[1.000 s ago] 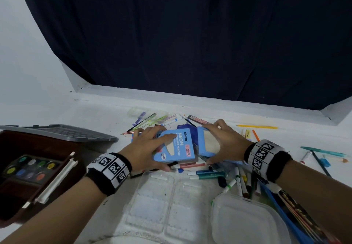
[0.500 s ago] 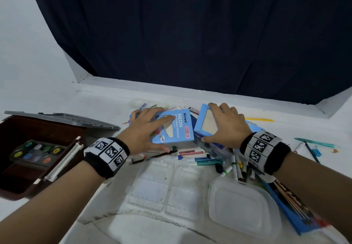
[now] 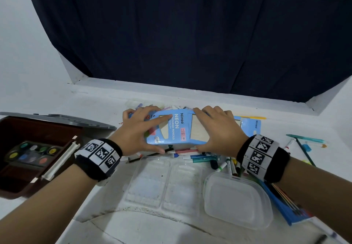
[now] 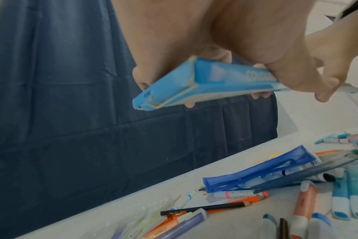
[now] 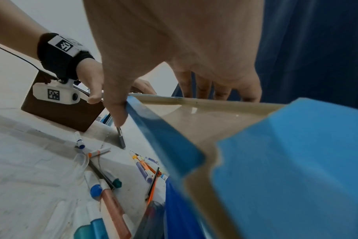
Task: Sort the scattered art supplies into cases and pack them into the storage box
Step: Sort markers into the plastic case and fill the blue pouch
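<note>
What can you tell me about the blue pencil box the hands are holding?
The pencil box is flat light-blue cardboard, printed "Ninso NEON coloured pencils", with a clear window. Its flap end is open, showing plain beige card inside. The left hand and right hand each grip one end, holding it above the scattered markers.

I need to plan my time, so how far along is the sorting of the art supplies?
Early on. Done: only a paint palette sits in the brown storage box. In hand: the left hand and right hand both hold a light blue coloured pencil carton above the pile. Left: markers and pencils lie scattered on the table, and the clear case holds nothing visible.
</note>
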